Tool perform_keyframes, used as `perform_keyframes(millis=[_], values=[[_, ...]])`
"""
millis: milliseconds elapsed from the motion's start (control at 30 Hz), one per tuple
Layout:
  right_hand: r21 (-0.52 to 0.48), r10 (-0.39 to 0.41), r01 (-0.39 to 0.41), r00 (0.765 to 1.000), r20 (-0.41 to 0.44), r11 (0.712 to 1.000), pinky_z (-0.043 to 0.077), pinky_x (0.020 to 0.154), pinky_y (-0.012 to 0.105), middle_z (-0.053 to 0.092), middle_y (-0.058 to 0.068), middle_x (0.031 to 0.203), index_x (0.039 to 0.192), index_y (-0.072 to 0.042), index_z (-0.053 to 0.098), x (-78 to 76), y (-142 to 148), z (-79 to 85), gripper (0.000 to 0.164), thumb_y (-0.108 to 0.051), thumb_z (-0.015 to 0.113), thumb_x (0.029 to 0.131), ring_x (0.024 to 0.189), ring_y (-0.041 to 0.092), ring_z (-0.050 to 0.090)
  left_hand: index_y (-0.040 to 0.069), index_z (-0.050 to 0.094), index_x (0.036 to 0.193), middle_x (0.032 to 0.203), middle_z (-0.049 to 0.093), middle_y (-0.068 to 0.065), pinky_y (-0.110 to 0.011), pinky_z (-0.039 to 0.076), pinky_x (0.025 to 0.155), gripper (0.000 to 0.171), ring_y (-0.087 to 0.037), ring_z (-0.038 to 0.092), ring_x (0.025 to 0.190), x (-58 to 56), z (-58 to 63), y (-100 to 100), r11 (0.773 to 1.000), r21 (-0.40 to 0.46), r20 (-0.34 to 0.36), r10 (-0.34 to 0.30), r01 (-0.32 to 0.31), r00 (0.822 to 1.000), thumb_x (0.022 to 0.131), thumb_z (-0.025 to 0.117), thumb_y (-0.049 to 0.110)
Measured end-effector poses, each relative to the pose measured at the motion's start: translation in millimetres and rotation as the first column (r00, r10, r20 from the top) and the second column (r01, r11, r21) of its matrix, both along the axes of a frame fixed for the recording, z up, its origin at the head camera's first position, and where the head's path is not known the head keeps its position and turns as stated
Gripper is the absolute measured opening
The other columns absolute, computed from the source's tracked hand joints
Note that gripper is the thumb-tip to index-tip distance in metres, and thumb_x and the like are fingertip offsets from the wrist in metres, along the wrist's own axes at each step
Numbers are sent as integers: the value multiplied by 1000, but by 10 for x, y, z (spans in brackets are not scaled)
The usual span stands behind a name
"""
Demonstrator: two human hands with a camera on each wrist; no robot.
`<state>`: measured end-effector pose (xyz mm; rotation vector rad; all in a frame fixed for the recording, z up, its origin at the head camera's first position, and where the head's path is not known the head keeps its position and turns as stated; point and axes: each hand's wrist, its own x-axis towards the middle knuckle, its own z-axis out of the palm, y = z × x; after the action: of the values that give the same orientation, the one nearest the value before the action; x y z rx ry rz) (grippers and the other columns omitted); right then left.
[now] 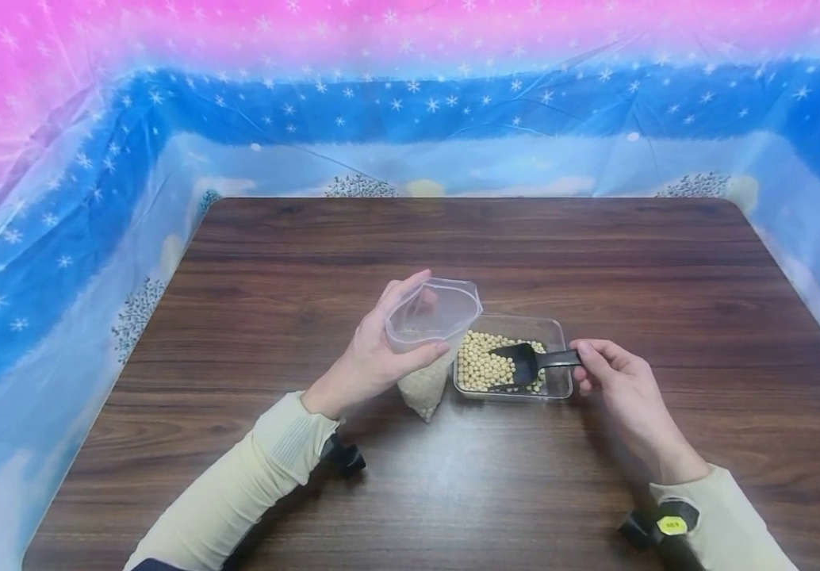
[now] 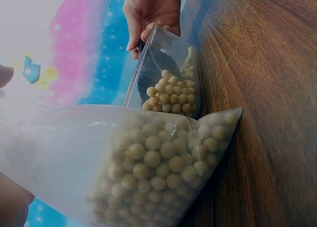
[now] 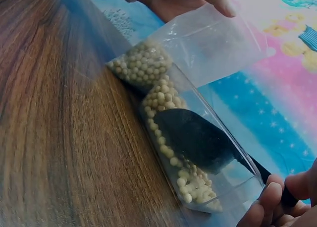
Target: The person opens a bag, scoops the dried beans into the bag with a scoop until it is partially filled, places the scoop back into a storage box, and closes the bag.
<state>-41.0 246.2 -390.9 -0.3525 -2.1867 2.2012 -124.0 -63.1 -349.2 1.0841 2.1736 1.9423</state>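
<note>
My left hand [image 1: 374, 349] grips a clear plastic bag [image 1: 424, 388] near its top, thumb on one side and fingers on the other. The bag's mouth gapes wide, and pale yellow round beads [image 2: 158, 162] fill its lower part, down by the table. Right beside it stands a clear rectangular container [image 1: 562, 333] with more of the same beads [image 1: 483, 361] inside. Pinched by its handle in my right hand [image 1: 617, 381] is a black scoop [image 1: 524, 365], its blade down among the beads in the container. In the right wrist view the scoop [image 3: 193, 138] shows through the container's wall.
Both things stand on a dark wood-grain table [image 1: 453, 492]. A pink and blue snowflake-patterned cloth [image 1: 381, 103] hangs around its back and sides. A black strapped device [image 1: 346, 456] sits on the left wrist, another [image 1: 667, 523] on the right.
</note>
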Motion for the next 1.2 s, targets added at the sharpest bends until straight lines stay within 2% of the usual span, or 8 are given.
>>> perform_keyframes(millis=[133,267,367,700,900,1100,1200], values=[[-119,-6,7,1000,8,993,48,58,17,58,-1,77,106,0,61,-2,26,-31,26,-24,57,99,69,6,53,14,38,147,122,50,-11,-39,49,97,81,-25,54,114,5,-11,-5,1000,4,-4,0,0,1000,78,77,-2],[-298,17,-7,999,29,955,47,60,18,56,0,79,102,-4,63,-2,91,-57,19,-21,54,100,68,7,51,15,38,148,122,50,-11,-39,49,97,81,-25,54,114,10,-14,-13,1000,2,1,1,-1,1000,79,78,-1],[-376,43,-29,999,27,926,45,62,20,55,-1,80,102,-5,63,0,156,-46,18,-20,54,100,68,8,51,16,38,147,122,50,-11,-39,49,97,81,-25,54,113,12,-13,-18,1000,-2,2,3,-3,1000,79,78,0],[-466,30,-69,996,-90,882,47,61,19,56,2,81,104,-3,63,-9,308,163,16,-16,55,100,71,9,52,16,38,147,123,50,-11,-40,49,97,81,-25,54,114,8,-14,-30,1000,3,3,-4,4,1000,79,78,-1],[-491,-8,-58,991,-133,869,47,59,20,55,3,82,103,0,65,-30,327,313,16,-14,56,99,70,10,53,17,38,148,123,50,-10,-38,50,97,81,-24,54,113,3,-13,-28,1000,2,6,-4,4,1000,79,77,-1],[-544,-60,-47,982,-177,838,49,58,21,57,5,84,104,3,65,-98,285,563,18,-11,60,96,70,12,55,17,38,148,122,50,-8,-38,49,98,81,-22,54,114,-7,-6,-28,1000,-3,6,0,0,1000,78,77,0],[-536,-60,-70,973,-222,842,49,59,22,57,6,83,107,4,64,-122,235,712,19,-11,59,96,70,13,55,16,38,148,122,50,-9,-38,50,97,81,-23,54,114,-13,3,-23,1000,-5,7,-4,4,1000,79,77,0]])
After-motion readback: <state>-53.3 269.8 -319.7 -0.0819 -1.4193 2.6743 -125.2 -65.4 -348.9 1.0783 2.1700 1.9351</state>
